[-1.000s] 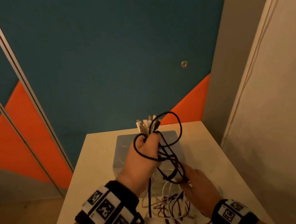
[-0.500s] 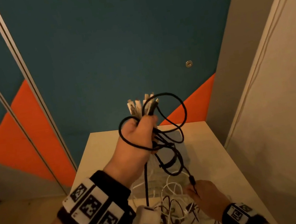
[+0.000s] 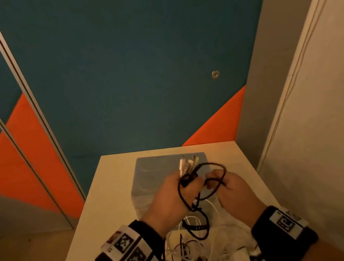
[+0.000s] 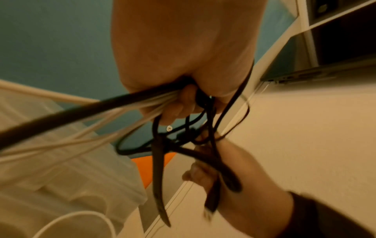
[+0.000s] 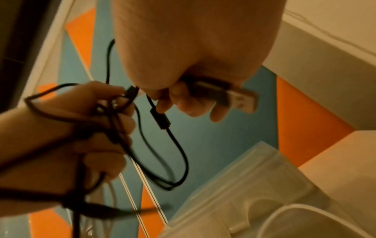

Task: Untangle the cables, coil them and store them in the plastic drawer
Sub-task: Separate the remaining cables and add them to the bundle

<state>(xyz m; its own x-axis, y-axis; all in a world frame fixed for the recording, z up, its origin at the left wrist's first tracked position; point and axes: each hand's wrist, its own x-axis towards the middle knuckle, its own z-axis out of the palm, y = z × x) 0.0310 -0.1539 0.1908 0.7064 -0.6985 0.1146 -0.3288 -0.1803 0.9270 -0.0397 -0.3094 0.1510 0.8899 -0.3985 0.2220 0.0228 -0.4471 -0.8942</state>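
Over the clear plastic drawer (image 3: 151, 176), my left hand (image 3: 174, 195) grips a bundle of cable ends, with white plugs (image 3: 188, 162) sticking up from the fist. A black cable (image 3: 216, 169) loops around that hand and across to my right hand (image 3: 232, 188). The right wrist view shows my right hand (image 5: 195, 99) curled around the black cable's USB plug (image 5: 238, 99). In the left wrist view my left hand (image 4: 183, 103) clamps black and white strands together. Below my wrists, a tangle of white and dark cables (image 3: 195, 257) lies on the table.
The small beige table (image 3: 109, 196) stands against a blue and orange wall, with a pale wall close on the right. The drawer unit (image 5: 244, 185) fills the table's back middle. A white cable loop (image 5: 301, 214) lies near it.
My left hand has come down from its raised position to just above the drawer. My right hand has risen from the pile on the table and taken hold of the black cable beside it.
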